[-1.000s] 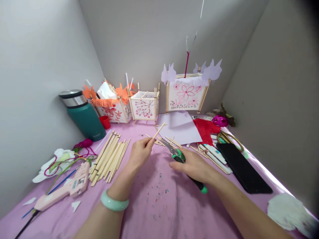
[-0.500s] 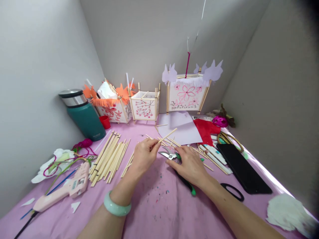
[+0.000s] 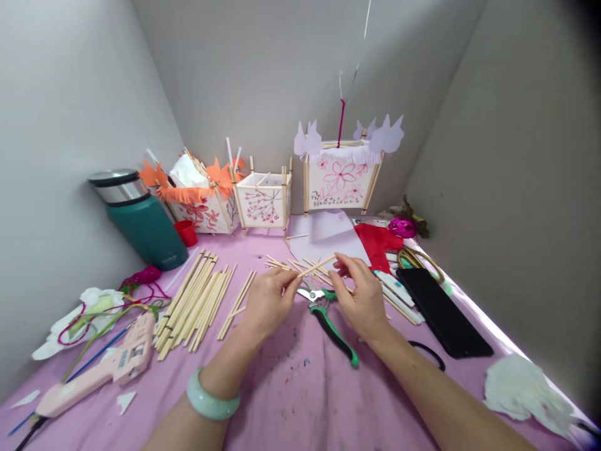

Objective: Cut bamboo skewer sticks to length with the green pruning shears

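My left hand [image 3: 270, 297] is closed on a thin wooden stick [image 3: 313, 267], pinched near its lower left end. The stick slants up to the right. At its far end is my right hand [image 3: 362, 293], with fingertips at or against the tip and thumb held apart from it. Under and between my hands lie green-and-black pruning shears [image 3: 335, 335] with their jaws apart. Behind them several loose sticks [image 3: 277, 262] lie scattered on the cloth. Bundled sticks [image 3: 197, 307] lie left of my left hand.
A pink glue gun [image 3: 134, 354] and teal bottle [image 3: 150, 228] stand or lie left. Behind are paper lanterns [image 3: 263, 207], one hanging [image 3: 339, 181], and white paper [image 3: 328, 235]. Scissors [image 3: 422, 263], a black phone [image 3: 444, 313] and crumpled white tissue [image 3: 516, 391] lie right.
My right hand has lifted off the pruning shears and moved up to the stick's far end. The stick in my left hand is lower. The view has shifted slightly right.
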{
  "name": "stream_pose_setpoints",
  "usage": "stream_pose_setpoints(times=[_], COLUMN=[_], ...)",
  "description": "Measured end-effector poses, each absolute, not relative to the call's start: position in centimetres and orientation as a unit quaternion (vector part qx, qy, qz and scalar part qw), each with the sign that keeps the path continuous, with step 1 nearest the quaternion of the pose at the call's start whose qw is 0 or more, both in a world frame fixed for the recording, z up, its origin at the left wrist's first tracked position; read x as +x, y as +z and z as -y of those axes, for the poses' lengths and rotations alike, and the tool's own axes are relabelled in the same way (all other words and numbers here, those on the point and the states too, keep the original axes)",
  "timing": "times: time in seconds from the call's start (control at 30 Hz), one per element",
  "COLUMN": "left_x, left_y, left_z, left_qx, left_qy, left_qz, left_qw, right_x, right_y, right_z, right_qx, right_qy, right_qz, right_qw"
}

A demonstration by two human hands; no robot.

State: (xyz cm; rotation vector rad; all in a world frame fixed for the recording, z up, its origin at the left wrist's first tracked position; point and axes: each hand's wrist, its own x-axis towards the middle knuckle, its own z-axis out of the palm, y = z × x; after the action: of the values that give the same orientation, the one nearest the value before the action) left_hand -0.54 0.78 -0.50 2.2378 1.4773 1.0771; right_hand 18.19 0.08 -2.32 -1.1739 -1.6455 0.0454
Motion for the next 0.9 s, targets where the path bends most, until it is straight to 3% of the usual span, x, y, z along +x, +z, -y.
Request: stream_pose_setpoints(times=[0.9], left_x=[-0.48], left_y=[-0.56], left_z=[-0.68], left_qx=[0.746], left_qy=[0.329], left_qz=[-0.575], left_qw=[0.065], right_x=[17.34], right_y=[-2.66], right_z=[0.78], right_qx=[-0.562], right_qy=[-0.043], right_qz=[0.682], right_qw=[0.466])
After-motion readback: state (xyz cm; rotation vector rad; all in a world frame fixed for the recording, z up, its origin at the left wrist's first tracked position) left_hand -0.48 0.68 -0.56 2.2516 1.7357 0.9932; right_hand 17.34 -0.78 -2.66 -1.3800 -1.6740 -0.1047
